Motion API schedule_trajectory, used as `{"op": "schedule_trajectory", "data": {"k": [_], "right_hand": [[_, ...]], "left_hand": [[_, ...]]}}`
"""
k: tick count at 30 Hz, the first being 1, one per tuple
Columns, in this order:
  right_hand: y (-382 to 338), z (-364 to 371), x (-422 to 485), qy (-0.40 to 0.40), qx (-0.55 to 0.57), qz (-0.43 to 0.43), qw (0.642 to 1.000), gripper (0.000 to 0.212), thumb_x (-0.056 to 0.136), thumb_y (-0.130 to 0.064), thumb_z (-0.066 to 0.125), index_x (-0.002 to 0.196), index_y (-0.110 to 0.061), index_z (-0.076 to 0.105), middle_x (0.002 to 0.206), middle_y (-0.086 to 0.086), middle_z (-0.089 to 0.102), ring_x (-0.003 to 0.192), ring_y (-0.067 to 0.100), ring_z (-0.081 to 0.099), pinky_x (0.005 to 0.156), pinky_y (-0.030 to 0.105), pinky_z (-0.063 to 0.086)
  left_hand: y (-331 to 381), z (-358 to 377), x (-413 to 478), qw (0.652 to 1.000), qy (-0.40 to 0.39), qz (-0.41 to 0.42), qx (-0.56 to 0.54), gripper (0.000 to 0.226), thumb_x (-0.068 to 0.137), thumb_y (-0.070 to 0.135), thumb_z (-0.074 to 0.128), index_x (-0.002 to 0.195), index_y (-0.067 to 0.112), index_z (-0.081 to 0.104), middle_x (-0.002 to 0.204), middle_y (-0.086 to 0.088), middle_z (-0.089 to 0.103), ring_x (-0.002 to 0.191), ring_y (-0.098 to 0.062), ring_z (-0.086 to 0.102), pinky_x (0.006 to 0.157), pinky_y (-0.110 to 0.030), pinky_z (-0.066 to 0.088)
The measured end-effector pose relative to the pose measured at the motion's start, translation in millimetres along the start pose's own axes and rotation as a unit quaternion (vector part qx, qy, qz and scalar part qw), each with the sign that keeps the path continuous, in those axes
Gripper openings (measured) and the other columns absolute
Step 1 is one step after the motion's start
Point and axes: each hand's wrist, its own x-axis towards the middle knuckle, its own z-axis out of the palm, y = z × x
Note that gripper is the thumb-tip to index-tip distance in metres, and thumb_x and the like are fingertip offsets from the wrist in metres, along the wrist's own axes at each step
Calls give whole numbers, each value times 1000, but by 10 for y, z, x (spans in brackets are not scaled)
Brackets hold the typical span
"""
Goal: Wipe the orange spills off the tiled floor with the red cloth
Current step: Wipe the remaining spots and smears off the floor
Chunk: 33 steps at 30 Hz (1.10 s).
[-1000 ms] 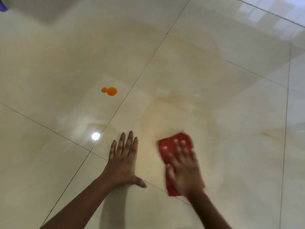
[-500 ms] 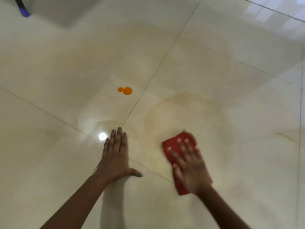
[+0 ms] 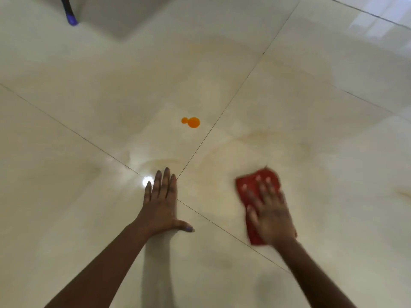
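Observation:
My right hand (image 3: 270, 211) presses flat on the red cloth (image 3: 252, 185), which lies on the glossy cream tiled floor (image 3: 311, 107); the hand and cloth are motion-blurred. My left hand (image 3: 161, 204) rests flat on the floor with fingers together and thumb out, holding nothing, at the crossing of the grout lines. An orange spill (image 3: 191, 122), a larger drop joined to a small one, sits on the tile beyond my left hand, up and left of the cloth. A faint yellowish smear (image 3: 255, 147) spreads on the tile around the cloth.
A dark pole with a purple tip (image 3: 70, 17) touches the floor at the far upper left. A bright light reflection (image 3: 148, 181) glints by my left fingertips. Glossy tiles extend all around.
My right hand has slid the red cloth to the right, away from my left hand. The view has shifted, so the orange spill and the purple-tipped pole sit further right in frame.

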Motion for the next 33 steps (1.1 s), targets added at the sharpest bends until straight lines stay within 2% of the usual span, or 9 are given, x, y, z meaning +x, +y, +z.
{"op": "schedule_trajectory", "data": {"k": [3, 9, 13, 16, 19, 21, 27, 31, 33], "right_hand": [[-157, -52, 916, 6, 19, 118, 993, 61, 85, -46, 20, 142, -31, 35, 151, 13, 28, 140, 34, 21, 111, 52, 20], [-1047, 123, 694, -37, 37, -81, 995, 54, 83, -40, 36, 135, -34, 44, 150, 8, 31, 140, 30, 22, 114, 47, 12], [-680, 119, 567, 1, 53, 10, 999, 51, 86, -43, 35, 135, -35, 44, 155, 11, 16, 142, 35, 9, 109, 51, 21], [-760, 78, 973, -23, 61, 41, 997, 57, 90, -57, 20, 137, -34, 42, 156, 9, 10, 143, 34, 2, 111, 53, 15], [-945, 36, 1332, -27, 79, 82, 993, 65, 87, -61, 15, 129, -27, 51, 151, 10, 29, 141, 37, 11, 111, 55, 8], [-1014, 38, 1478, -5, 79, 121, 989, 61, 85, -59, 24, 120, -21, 57, 138, 15, 45, 134, 42, 26, 109, 61, 16], [-887, 53, 1458, -22, 37, 93, 995, 60, 90, -53, 13, 144, -33, 28, 155, 11, 16, 142, 38, 9, 112, 52, 10], [-851, 67, 2267, -37, 33, 180, 982, 53, 96, -48, 20, 147, -36, 11, 158, 7, 5, 143, 34, -1, 114, 50, 2], [-1219, 91, 2606, -55, 40, 115, 991, 53, 96, -46, 22, 147, -36, 12, 158, 6, 6, 143, 33, -2, 114, 49, 0]], "left_hand": [[29, 8, 9, 1000, -3, 2, 0, 156, 23, 102, 16, 141, 9, -28, 139, -5, -48, 126, -23, -48, 106, -43, -23], [-109, -117, 61, 999, 44, -25, 3, 151, 27, 102, 8, 145, 11, -19, 144, -3, -39, 132, -19, -38, 110, -43, -16], [-316, -263, 303, 998, 30, -48, -5, 154, 23, 102, 13, 142, 12, -26, 137, -3, -49, 126, -22, -46, 108, -47, -19], [-345, -247, 350, 998, 26, -49, -3, 150, 28, 100, 20, 139, 13, -31, 134, -2, -52, 122, -21, -51, 104, -44, -24], [-348, -222, 337, 998, 34, -54, -6, 146, 40, 95, 37, 138, 13, -33, 140, -3, -48, 128, -22, -45, 104, -43, -25], [-348, -228, 350, 997, 44, -55, -8, 144, 43, 93, 43, 135, 13, -35, 142, -3, -46, 130, -23, -43, 104, -43, -24], [-385, -165, 356, 996, 68, -48, -24, 143, 41, 95, 38, 132, 15, -38, 141, -2, -48, 129, -18, -45, 107, -44, -23], [-399, -116, 377, 995, 87, -41, -30, 143, 39, 96, 34, 137, 17, -34, 139, 0, -50, 128, -18, -45, 106, -44, -25], [-422, -100, 392, 993, 107, -31, -42, 142, 40, 98, 36, 140, 20, -29, 142, 2, -47, 130, -17, -43, 107, -44, -25]]}}
